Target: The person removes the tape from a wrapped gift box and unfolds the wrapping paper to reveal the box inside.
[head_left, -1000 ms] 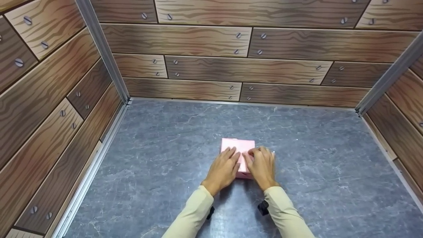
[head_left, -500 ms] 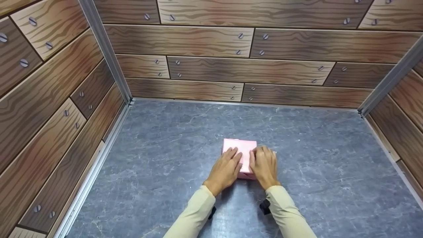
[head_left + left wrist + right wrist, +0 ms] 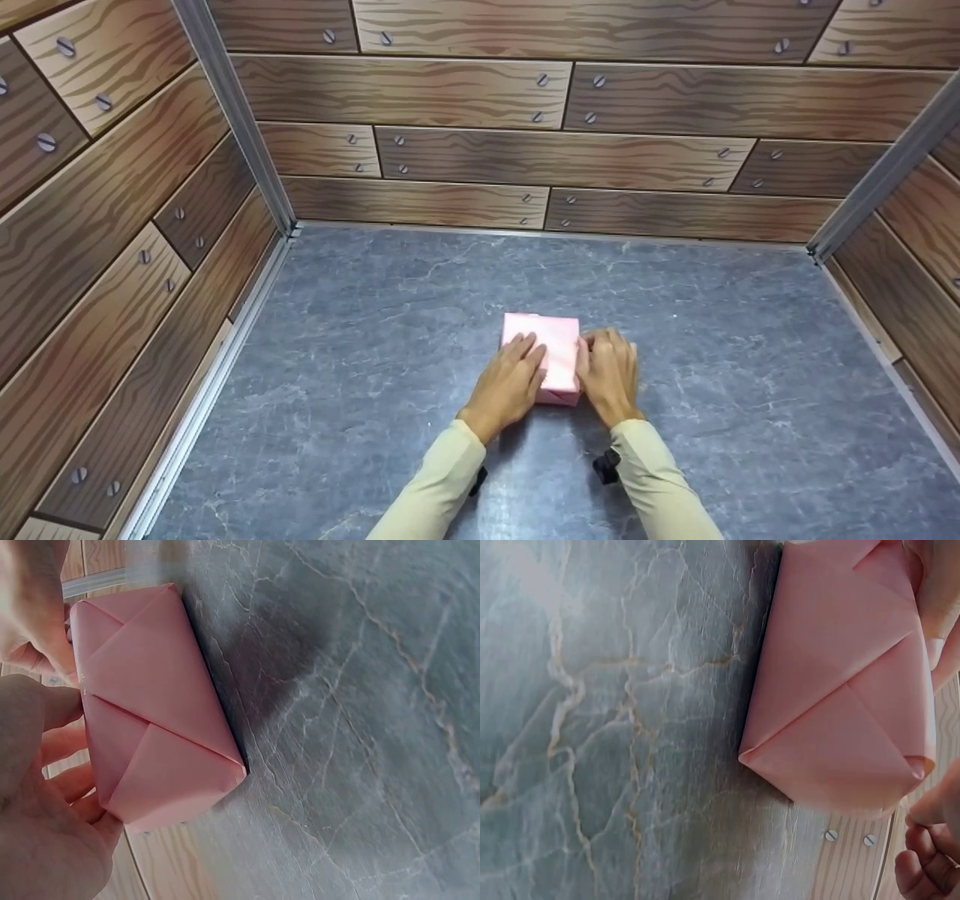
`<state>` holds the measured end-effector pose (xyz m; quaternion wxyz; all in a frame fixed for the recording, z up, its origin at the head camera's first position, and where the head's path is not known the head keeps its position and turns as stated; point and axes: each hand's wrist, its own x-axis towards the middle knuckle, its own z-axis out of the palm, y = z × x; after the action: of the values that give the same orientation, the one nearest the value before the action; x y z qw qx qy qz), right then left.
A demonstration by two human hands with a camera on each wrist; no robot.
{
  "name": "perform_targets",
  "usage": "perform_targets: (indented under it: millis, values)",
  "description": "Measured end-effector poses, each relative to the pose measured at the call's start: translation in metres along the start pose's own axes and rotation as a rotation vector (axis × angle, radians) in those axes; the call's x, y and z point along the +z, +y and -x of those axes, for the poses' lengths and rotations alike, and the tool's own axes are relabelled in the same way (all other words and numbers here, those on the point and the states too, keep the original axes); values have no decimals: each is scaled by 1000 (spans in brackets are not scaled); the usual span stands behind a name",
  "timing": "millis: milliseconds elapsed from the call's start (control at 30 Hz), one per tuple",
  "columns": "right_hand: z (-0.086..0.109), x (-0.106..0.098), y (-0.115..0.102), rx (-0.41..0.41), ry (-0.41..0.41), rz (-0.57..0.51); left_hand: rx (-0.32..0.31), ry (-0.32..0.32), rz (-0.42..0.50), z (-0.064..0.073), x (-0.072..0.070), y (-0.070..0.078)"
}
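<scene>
A box wrapped in pink paper (image 3: 559,352) sits on the grey marbled surface, folded paper flaps showing on its near end (image 3: 154,690). My left hand (image 3: 506,386) rests on the left part of its top, fingers extended. At the box's right edge is my right hand (image 3: 611,375), its thumb along that edge and its fingers curled. The right wrist view shows the right hand's fingertips (image 3: 922,855) bunched close beside a box corner, with nothing visible between them. Part of the box top is hidden under the left hand.
Wood-plank-patterned panels (image 3: 465,150) stand behind and at both sides of the grey surface (image 3: 375,300). Metal rails (image 3: 247,127) run up the corners and along the left edge. A small dark device (image 3: 606,466) sits under the right sleeve.
My right hand has slid rightward from the top of the box to its right edge, uncovering more pink paper. The left hand stays resting on the box, which keeps its place.
</scene>
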<state>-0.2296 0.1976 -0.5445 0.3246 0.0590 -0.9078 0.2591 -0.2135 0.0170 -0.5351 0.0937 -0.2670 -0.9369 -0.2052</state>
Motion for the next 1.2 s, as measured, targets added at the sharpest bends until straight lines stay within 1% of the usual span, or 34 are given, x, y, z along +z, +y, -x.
perform_targets:
  millis: [100, 300, 633, 1000, 1200]
  values:
    - [0, -1, 2, 16, 7, 8, 8, 2, 5, 0, 0, 0]
    - [1, -3, 6, 65, 17, 13, 4, -7, 17, 0, -1, -1]
    - [6, -4, 13, 82, 60, 30, 14, 8, 21, 0, -2, -1]
    - [13, -3, 21, 106, 101, 41, 3, -16, 32, 1, -2, 1]
    - [14, -3, 22, 127, 94, 28, -9, -24, 41, 1, -3, 1]
